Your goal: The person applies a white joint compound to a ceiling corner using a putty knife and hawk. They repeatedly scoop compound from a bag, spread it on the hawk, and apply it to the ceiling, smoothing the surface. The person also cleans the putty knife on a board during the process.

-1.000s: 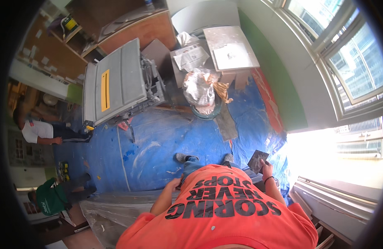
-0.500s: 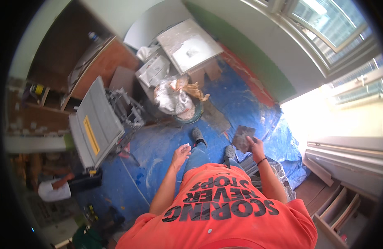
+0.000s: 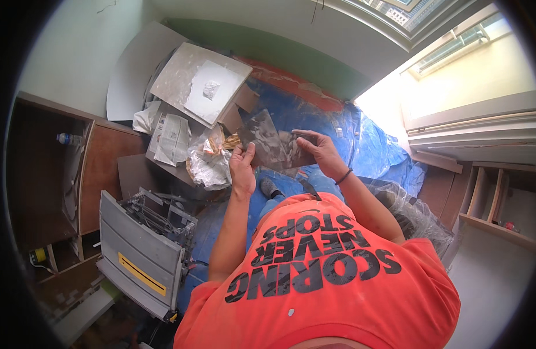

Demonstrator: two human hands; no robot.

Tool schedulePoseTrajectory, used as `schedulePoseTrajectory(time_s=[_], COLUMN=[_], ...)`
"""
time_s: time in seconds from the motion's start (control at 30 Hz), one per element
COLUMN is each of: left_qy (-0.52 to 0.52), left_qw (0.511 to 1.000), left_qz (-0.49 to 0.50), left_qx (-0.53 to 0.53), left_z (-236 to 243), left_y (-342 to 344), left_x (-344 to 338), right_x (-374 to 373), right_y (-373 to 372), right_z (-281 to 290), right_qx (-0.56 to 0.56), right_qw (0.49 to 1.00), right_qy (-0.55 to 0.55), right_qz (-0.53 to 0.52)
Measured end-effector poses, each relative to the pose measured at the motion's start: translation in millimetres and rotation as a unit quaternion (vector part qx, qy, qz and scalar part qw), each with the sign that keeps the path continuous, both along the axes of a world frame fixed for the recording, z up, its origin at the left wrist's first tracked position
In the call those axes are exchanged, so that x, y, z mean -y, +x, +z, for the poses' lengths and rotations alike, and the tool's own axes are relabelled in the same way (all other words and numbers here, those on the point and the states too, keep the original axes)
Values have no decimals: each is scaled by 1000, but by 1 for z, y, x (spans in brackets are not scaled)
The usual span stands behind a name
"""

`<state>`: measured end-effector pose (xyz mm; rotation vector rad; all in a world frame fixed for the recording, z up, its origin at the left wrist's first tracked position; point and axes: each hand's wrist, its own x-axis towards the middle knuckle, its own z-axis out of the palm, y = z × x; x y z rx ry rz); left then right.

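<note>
Both my hands are raised in front of me at a dark, flat board (image 3: 263, 132) with pale smears on its face. Its outline has a notch at the top, and I cannot tell if it is one board or two overlapping pieces. My left hand (image 3: 243, 167) pinches the left side, thumb on top. On the other side, my right hand (image 3: 321, 151) grips the right edge, its thumb and fingers closed round it. Below and left of the board, a crumpled white plastic bag (image 3: 208, 166) with brown paper on it lies close to my left hand.
A grey folding machine stand (image 3: 141, 247) with a yellow insert stands at left, near a brown cabinet (image 3: 111, 174). Pale panels (image 3: 178, 78) lean ahead by the wall. Blue sheeting (image 3: 367, 145) covers the floor. To the right are clear plastic wrap (image 3: 422, 218) and a wooden drawer frame (image 3: 500, 230).
My right hand has brought the board up and left to the middle. My left hand, empty before, has risen and now holds its left side. The view has turned.
</note>
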<state>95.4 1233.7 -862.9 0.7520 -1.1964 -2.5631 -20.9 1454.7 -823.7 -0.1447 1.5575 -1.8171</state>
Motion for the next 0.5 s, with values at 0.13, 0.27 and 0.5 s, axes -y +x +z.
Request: schedulePoseTrajectory(time_s=[0.13, 0.27, 0.5], left_qy=[16, -94, -700], left_qw=[996, 993, 710], left_qz=[52, 45, -58], left_qx=[-65, -62, 40], left_z=[47, 90, 144], left_y=[-28, -61, -158], left_x=[31, 25, -66], right_x=[-7, -9, -11], right_y=[-25, -57, -169], right_z=[8, 20, 45], right_qx=[204, 302, 288], right_qw=[950, 899, 868], right_qy=[-204, -261, -405], right_qz=[-121, -182, -14])
